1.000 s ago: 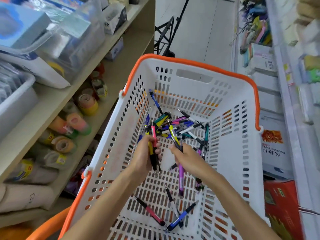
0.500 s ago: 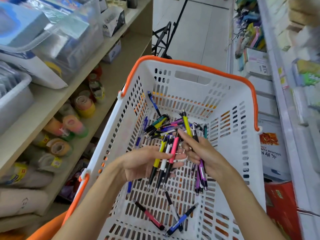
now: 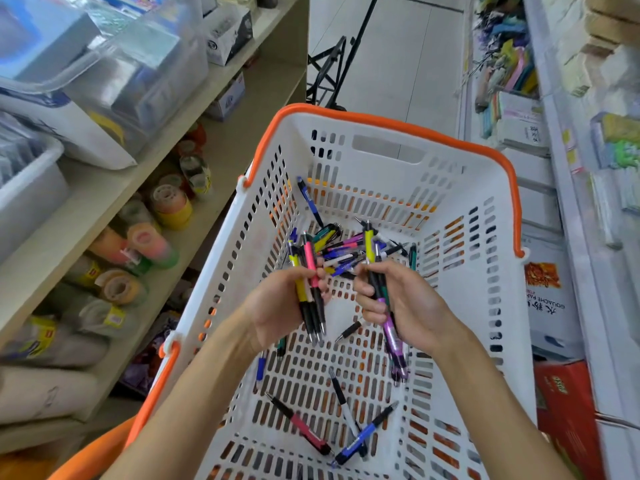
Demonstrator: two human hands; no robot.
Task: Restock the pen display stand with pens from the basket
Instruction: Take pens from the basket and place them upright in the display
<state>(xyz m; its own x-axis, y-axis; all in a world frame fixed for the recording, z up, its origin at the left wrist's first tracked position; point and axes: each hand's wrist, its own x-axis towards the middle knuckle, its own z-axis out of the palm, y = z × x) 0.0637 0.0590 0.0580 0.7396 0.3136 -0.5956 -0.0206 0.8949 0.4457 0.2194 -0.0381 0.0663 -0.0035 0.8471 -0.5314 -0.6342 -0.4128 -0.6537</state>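
While both hands hover over the white basket (image 3: 460, 306) at frame centre, the left hand (image 3: 277, 311) grasps a bundle of pens (image 3: 310, 289), yellow and pink among them, tips pointing down. The right hand (image 3: 405, 306) is clenched round a second bunch (image 3: 382, 289) with yellow, green and purple barrels. A loose pile of pens (image 3: 341, 245) lies at the basket's far end; 3 more (image 3: 332, 431) lie near the bottom edge. Exact counts in each fist are hard to make out.

A stationery shop aisle: stocked shelves (image 3: 114, 188) left of the shopping basket (image 3: 388, 157) hold tape rolls (image 3: 171, 206), and racks of paper goods (image 3: 512, 109) stand to its right.
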